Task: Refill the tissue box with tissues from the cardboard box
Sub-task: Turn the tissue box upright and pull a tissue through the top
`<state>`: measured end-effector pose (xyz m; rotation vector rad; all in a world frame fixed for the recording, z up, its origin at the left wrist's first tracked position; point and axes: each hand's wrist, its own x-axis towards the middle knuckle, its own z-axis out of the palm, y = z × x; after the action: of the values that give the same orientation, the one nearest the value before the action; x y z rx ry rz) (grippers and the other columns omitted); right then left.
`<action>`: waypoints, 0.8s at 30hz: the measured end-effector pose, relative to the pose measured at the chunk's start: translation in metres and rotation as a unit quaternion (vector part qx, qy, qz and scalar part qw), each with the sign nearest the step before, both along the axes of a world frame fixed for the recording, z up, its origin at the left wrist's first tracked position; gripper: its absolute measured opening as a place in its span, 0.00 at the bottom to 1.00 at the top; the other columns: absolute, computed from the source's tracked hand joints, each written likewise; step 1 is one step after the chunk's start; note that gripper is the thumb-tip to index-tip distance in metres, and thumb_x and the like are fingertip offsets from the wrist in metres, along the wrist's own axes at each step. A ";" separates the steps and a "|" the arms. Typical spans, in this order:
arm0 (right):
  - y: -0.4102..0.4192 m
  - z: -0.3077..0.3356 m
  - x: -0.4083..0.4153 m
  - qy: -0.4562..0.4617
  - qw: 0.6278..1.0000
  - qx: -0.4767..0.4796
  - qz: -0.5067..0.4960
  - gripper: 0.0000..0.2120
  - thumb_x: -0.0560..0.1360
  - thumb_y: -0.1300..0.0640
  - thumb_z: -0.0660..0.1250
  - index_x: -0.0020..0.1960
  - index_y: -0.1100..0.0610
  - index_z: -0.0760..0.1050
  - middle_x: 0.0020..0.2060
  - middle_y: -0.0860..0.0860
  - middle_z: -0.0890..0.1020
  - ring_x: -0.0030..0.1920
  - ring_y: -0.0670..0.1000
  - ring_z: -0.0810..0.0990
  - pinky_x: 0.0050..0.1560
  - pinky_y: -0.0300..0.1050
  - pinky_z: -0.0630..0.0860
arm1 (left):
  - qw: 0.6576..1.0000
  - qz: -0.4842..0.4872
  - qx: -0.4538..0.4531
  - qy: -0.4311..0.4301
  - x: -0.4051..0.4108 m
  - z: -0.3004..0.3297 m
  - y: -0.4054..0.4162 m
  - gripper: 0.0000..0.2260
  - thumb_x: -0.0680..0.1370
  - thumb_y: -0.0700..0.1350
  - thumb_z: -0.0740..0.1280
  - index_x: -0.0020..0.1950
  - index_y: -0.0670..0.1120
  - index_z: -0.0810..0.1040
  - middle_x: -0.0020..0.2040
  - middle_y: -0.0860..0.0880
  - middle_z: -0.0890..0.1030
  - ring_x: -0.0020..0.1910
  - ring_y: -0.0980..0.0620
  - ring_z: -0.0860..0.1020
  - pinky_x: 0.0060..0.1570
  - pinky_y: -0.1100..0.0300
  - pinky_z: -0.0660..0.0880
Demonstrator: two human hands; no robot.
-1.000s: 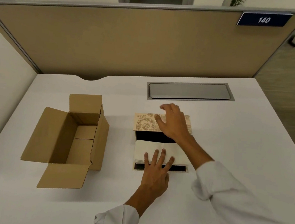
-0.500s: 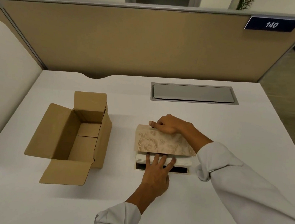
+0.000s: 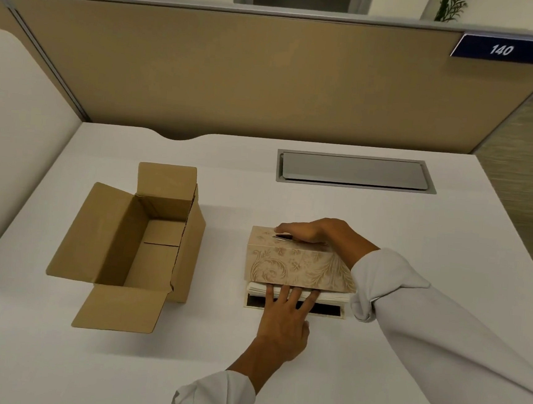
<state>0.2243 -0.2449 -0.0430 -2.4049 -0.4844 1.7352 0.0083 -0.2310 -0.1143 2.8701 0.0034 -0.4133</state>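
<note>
Embossed beige tissue box (image 3: 298,267), right hand (image 3: 314,233) flat atop; left hand (image 3: 283,322) flat on tissues (image 3: 331,296)

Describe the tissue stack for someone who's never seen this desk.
On the white desk, right of the open cardboard box, sits a beige floral tissue box. The tissues are the thin white stack showing along its near edge, under the patterned lid and above the dark-slotted base, with the left hand pressing on them.
</note>
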 end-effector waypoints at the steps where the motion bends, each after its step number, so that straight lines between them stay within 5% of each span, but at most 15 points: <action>1: 0.000 0.000 0.000 -0.001 1.000 -0.002 -0.010 0.39 0.72 0.26 0.48 0.68 0.50 0.74 0.59 0.56 0.82 0.59 0.54 0.81 0.67 0.56 0.71 | 1.000 0.002 0.001 0.000 0.000 0.000 0.000 0.30 0.81 0.55 0.55 0.79 0.56 0.44 0.81 0.45 0.52 0.79 0.40 0.48 0.74 0.37 0.39; 5: 0.000 0.005 -0.002 -0.003 0.999 -0.008 -0.039 0.46 0.66 0.19 0.45 0.71 0.45 0.71 0.61 0.54 0.78 0.54 0.53 0.79 0.60 0.55 0.70 | 1.000 -0.003 -0.008 -0.009 -0.011 0.005 0.000 0.30 0.82 0.54 0.56 0.80 0.44 0.51 0.80 0.42 0.56 0.79 0.40 0.53 0.76 0.42 0.43; 8: 0.003 0.008 -0.006 0.008 0.999 -0.012 -0.038 0.52 0.57 0.14 0.44 0.69 0.41 0.72 0.62 0.55 0.77 0.56 0.55 0.78 0.59 0.56 0.69 | 0.990 -0.037 -0.019 -0.134 -0.025 0.011 -0.001 0.22 0.74 0.53 0.69 0.64 0.44 0.78 0.63 0.44 0.81 0.65 0.43 0.78 0.68 0.46 0.68; 10: 0.005 0.007 -0.008 0.006 0.999 -0.014 -0.031 0.56 0.53 0.13 0.44 0.71 0.40 0.71 0.67 0.55 0.75 0.62 0.57 0.76 0.65 0.59 0.68 | 0.979 -0.028 -0.027 -0.202 -0.017 0.020 -0.001 0.23 0.70 0.53 0.72 0.61 0.44 0.79 0.61 0.43 0.83 0.63 0.42 0.79 0.63 0.44 0.74; 13: 0.007 0.009 -0.013 0.016 0.999 -0.009 -0.030 0.54 0.55 0.13 0.46 0.72 0.41 0.70 0.71 0.55 0.72 0.66 0.58 0.73 0.67 0.58 0.68 | 0.988 0.028 -0.002 -0.151 0.008 0.036 -0.002 0.38 0.73 0.53 0.68 0.78 0.41 0.57 0.79 0.38 0.59 0.78 0.37 0.55 0.75 0.36 0.51; 15: 0.008 0.013 -0.016 0.024 0.999 0.000 -0.024 0.50 0.60 0.15 0.46 0.74 0.41 0.68 0.73 0.55 0.69 0.68 0.57 0.71 0.62 0.55 0.67 | 0.995 0.039 0.018 -0.086 0.018 0.039 -0.004 0.43 0.76 0.54 0.65 0.79 0.41 0.41 0.81 0.39 0.44 0.79 0.38 0.39 0.74 0.37 0.35; 18: 0.006 0.017 -0.017 0.008 0.999 -0.032 -0.024 0.56 0.58 0.14 0.46 0.71 0.50 0.72 0.70 0.56 0.72 0.66 0.57 0.73 0.63 0.54 0.67 | 0.996 0.056 0.023 -0.070 0.013 0.034 -0.012 0.44 0.75 0.53 0.67 0.79 0.43 0.41 0.81 0.39 0.45 0.79 0.36 0.41 0.72 0.38 0.32; 21: 0.006 0.019 -0.018 0.007 0.997 -0.064 -0.033 0.59 0.49 0.12 0.47 0.54 0.57 0.81 0.61 0.56 0.80 0.54 0.53 0.79 0.56 0.50 0.73 | 0.996 0.057 0.015 -0.066 -0.002 0.029 -0.019 0.43 0.74 0.53 0.69 0.79 0.42 0.45 0.80 0.38 0.52 0.79 0.34 0.48 0.71 0.37 0.35; 24: 0.006 0.021 -0.023 0.016 0.997 -0.063 -0.036 0.63 0.43 0.12 0.51 0.56 0.59 0.81 0.61 0.56 0.81 0.55 0.54 0.80 0.59 0.51 0.74 | 0.997 0.052 0.018 -0.051 -0.015 0.021 -0.024 0.43 0.73 0.53 0.70 0.79 0.42 0.48 0.80 0.37 0.54 0.78 0.33 0.51 0.71 0.37 0.37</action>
<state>0.2008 -0.2393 -0.0217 -2.4400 -0.2876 1.8230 -0.0065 -0.2554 -0.0928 2.9072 0.1434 -0.2494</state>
